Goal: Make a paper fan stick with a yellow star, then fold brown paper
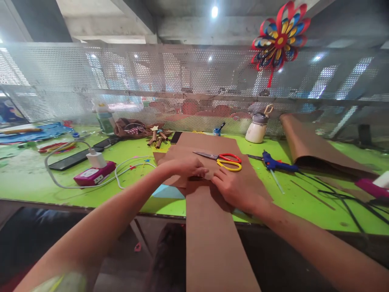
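A long brown paper strip [212, 239] runs from the table down over its front edge toward me. My left hand [189, 167] is closed at the strip's far end, fingers curled down on it. Opposite it, my right hand [232, 186] has its fingertips closed on the right side of that same end, where the paper looks folded. Under both hands lie wider brown paper sheets [209, 142]. Just beyond my fingers, scissors [230, 157] with one red and one yellow handle rest on the sheets, blades pointing left.
Right of the paper lies a blue glue gun [275, 162] with its cord. Brown paper roll [316, 146] and a cream bottle [257, 129] stand behind. To the left are a magenta power adapter [95, 173], a white cable [121, 164] and a black phone [73, 159].
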Available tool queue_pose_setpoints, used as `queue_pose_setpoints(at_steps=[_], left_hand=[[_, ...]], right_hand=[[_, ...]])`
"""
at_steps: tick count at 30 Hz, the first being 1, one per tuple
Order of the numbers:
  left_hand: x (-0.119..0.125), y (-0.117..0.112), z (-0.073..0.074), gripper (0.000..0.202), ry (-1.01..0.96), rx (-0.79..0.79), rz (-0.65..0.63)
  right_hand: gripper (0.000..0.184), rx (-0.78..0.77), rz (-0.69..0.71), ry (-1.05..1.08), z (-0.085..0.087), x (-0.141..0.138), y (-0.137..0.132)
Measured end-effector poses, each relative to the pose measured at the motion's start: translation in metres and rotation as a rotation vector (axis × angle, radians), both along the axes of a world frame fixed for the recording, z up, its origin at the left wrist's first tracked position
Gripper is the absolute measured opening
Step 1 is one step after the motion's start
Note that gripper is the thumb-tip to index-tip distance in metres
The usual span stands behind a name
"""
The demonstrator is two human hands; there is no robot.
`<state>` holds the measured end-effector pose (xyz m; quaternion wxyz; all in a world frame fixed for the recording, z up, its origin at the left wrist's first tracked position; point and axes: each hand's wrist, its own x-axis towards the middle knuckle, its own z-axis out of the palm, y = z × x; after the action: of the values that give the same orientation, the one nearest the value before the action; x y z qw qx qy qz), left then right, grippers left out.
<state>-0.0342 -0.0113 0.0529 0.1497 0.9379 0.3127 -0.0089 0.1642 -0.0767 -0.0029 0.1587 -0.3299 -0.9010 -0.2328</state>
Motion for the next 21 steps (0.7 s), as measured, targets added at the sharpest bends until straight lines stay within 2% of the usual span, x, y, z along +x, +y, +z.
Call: queue_pose_setpoints(at_steps=[4, 7, 10, 13, 17, 21], left_hand=[[0.013, 0.011, 0.003, 0.045, -0.011, -0.021, -0.072], [0.010, 0.013, -0.003, 0.041, -0.137, -0.166, -0.113], [0.005, 0.011, -0.012, 0.034, -0.274, -0.289, -0.078], [0.002, 0.005, -0.021, 0.038, -0.341, -0.357, -0.006], [0.000, -0.003, -0.027, 0.042, -0.404, -0.419, 0.099], [-0.002, -0.006, -0.023, 0.041, -0.410, -0.430, 0.079]], right_hand=[[0.021, 0.050, -0.057, 0.057, 0.005, 0.003, 0.001], [0.019, 0.054, -0.079, 0.072, 0.004, 0.005, 0.004], [0.020, 0.054, -0.077, 0.119, 0.001, 0.005, 0.007], [0.022, 0.030, -0.062, 0.164, 0.004, 0.003, 0.005], [0.014, -0.085, 0.003, 0.351, 0.015, 0.001, -0.001], [0.020, -0.331, 0.016, 0.694, 0.016, 0.003, 0.003]])
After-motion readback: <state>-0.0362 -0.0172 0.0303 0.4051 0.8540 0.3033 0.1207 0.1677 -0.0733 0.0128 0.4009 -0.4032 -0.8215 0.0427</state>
